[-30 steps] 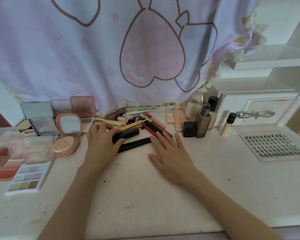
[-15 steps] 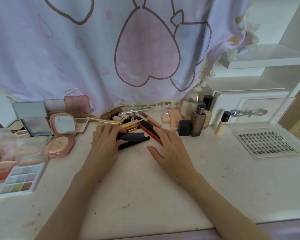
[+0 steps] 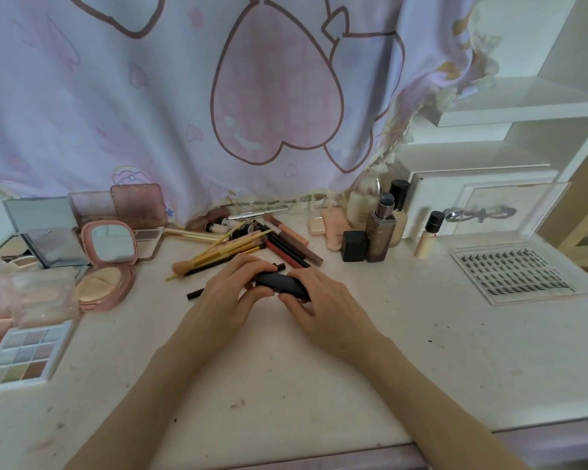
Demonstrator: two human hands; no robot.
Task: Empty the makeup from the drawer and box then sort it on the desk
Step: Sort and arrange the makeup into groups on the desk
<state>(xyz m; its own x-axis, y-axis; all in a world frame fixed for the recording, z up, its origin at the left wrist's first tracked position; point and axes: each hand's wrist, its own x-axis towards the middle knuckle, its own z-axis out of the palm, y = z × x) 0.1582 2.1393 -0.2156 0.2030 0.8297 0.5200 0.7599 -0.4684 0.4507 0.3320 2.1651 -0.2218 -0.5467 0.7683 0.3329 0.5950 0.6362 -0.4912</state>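
Left hand point(image 3: 230, 293) and right hand point(image 3: 323, 307), fingers curled around dark tube point(image 3: 279, 283).

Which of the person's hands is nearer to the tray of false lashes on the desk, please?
Right. The right hand grips the dark tube at mid-desk, with bare desk between it and the lash tray. The left hand holds the tube's other end, farther from the tray.

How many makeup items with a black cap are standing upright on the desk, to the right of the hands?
2, as far as I can see: a tall beige bottle at the back, against the white box, and a small concealer tube in front of that box. Others may be hidden behind the bottles.
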